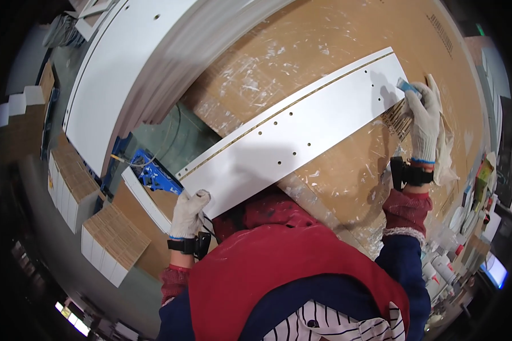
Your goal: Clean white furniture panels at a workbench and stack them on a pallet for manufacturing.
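Along the right edge, near side, white bottles stand crowded among other small items, one with a red cap; what they hold cannot be told. A little farther along the same edge lies a green and yellow packet, its contents also hidden.

The white board lies slantwise across the scene, its far right part over the cardboard-covered surface and its near left end reaching past it, close to the person. It is long, flat and smooth, with a narrow brown groove running along its far edge. Small dark round holes dot its face: a cluster around the middle, a few toward the right end and a couple at the left end. Soft shadows fall across it.

The left hand, in a white knitted glove, grips the near left corner of the board, thumb on top. The right hand, gloved alike, is closed around a small blue piece at the board's right end. Just right of this hand is a pale cloth.

Paint-like white smears mark the cardboard. At far left rises a pile of long white panels.
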A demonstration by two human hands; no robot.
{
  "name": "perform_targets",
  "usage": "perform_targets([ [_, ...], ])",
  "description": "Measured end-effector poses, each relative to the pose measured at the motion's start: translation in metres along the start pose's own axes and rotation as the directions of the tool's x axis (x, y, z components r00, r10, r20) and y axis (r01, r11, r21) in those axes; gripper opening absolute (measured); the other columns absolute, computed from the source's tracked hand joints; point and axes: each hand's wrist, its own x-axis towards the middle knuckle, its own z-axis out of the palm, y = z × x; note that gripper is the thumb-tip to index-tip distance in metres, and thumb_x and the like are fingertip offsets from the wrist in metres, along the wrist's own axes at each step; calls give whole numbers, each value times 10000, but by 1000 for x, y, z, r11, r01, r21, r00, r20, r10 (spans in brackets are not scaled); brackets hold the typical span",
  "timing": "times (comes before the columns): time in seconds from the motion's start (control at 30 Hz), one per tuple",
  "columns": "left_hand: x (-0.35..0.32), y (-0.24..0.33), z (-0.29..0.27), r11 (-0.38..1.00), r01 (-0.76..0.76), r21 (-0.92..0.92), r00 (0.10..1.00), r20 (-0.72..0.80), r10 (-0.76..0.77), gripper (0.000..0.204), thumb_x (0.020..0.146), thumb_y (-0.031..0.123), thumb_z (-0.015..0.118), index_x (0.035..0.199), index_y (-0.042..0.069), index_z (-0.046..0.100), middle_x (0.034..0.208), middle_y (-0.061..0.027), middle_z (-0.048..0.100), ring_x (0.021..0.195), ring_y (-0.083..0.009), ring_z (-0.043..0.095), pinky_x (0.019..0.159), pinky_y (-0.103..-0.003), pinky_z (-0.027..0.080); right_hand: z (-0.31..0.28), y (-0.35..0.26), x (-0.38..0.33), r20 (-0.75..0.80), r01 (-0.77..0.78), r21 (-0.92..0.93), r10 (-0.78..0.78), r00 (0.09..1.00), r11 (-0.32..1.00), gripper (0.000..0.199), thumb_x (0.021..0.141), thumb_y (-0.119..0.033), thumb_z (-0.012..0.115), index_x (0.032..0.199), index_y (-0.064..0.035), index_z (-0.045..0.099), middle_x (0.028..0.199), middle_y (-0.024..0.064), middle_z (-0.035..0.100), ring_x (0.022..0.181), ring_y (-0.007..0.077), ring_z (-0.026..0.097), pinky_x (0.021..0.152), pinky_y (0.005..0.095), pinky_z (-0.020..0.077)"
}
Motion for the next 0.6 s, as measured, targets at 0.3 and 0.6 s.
perform_targets([
  [0.3,-12,10,6,989,132,64,970,197,-142,419,775,190,658,1095,-60,555,876,-95,628,721,-162,631,619,-258,531,-18,1,-64,0,-77,-38,77,997,996,202,880,-121,613,1049,-12,596,756,-19,542,565,39,457,489,173,381],
  [0.6,-17,10,1,945,67,320,958,243,-151,251,783,161,631,905,-52,578,668,-89,594,577,-158,608,513,-252,512,-67,54,-114,-204,-82,146,111,973,986,211,907,-133,584,1083,-16,580,729,-38,477,567,34,375,470,171,312],
])
